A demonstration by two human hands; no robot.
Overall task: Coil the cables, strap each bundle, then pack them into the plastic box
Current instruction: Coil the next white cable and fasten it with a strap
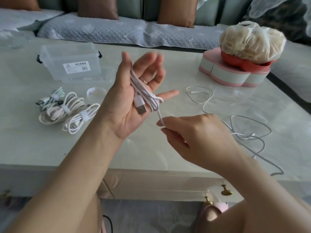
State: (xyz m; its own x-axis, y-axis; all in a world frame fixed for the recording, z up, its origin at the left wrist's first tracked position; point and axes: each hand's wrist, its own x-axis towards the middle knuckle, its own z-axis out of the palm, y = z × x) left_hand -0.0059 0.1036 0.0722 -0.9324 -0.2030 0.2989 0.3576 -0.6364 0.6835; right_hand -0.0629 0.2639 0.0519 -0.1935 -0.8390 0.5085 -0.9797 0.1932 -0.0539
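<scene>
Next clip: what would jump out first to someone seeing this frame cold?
At centre, the left hand is raised palm up with a white USB cable looped across it, the plug lying on the palm. Just below, the right hand pinches the cable's free run. On the table to the left, strapped bundles lie in front of the clear plastic box.

You see a pale pink rubbery cable (145, 92), a silver-and-white braided cable bundle (79, 120), and a clear plastic box (70, 52) with black latches.
</scene>
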